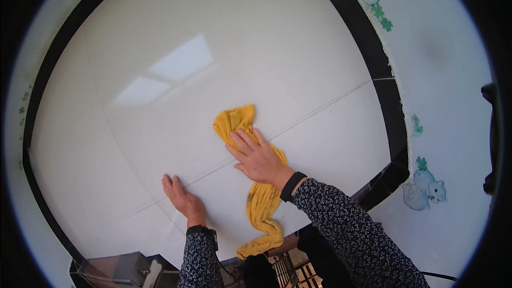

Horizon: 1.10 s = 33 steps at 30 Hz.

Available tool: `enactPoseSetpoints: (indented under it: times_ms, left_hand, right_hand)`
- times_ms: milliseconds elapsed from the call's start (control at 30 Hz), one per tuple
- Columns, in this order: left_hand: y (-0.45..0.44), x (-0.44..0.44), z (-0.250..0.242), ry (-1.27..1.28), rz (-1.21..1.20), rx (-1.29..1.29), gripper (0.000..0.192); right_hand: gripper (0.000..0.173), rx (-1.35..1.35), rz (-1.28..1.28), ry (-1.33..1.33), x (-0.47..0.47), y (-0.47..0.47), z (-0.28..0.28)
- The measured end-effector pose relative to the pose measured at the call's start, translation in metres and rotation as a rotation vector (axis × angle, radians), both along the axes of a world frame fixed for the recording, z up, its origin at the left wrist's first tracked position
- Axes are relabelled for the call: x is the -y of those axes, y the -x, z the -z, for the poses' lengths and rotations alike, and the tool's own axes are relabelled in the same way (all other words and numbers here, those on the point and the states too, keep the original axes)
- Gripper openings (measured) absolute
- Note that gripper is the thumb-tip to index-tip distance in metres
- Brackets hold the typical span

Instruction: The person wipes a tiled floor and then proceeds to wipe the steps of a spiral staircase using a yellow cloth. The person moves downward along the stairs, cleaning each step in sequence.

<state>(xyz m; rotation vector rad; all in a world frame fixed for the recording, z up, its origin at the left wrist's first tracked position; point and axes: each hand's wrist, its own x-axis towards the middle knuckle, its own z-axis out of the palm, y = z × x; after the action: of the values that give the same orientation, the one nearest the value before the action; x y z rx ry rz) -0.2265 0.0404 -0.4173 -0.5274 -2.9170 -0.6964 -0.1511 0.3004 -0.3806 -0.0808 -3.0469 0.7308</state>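
A long yellow cloth point(262, 204), marked with dark stains, lies across the white tiled floor point(280, 68). Its upper part is bunched beneath my right hand point(258, 158), which presses on it with the palm down; its tail winds back towards the bottom of the view. To the left, my left hand point(184, 202) is held apart from the cloth, edge-on with fingers extended and nothing in it. Whether it touches the floor I cannot tell. Both wrists carry dark bands below patterned sleeves.
A black skirting strip point(356, 28) runs around the tiles, meeting pale walls point(436, 100) with animal and clover stickers. At the lower left is a grey box-like object point(128, 268). A metal rack point(284, 270) shows at the bottom.
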Motion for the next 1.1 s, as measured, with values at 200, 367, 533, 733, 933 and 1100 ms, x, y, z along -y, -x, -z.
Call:
enactPoseSetpoints:
  times_ms: [200,367,533,733,933,1100]
  left_hand:
    - [-0.001,-0.001,0.001,0.010,-0.004,0.007,0.033]
    - [-0.001,-0.002,0.001,0.020,-0.001,0.015,0.034]
    - [0.001,-0.002,0.000,0.022,0.017,-0.007,0.034]
    - [-0.001,0.004,0.003,-0.035,0.010,0.037,0.033]
    - [0.012,-0.030,-0.005,-0.399,-0.082,0.201,0.037]
    - [0.021,-0.123,0.011,-0.320,-0.019,0.114,0.036]
  right_hand:
    - [0.059,-0.085,0.343,-0.239,-0.119,0.021,0.022]
    - [0.063,0.038,0.718,-0.445,-0.190,-0.048,0.037]
    - [0.066,0.265,1.102,-0.402,-0.177,-0.157,0.035]
    - [0.068,0.218,1.051,-0.400,-0.138,-0.199,0.047]
    - [0.066,0.191,0.965,-0.405,-0.145,-0.194,0.040]
    - [0.066,0.139,0.765,-0.300,-0.153,-0.182,0.027]
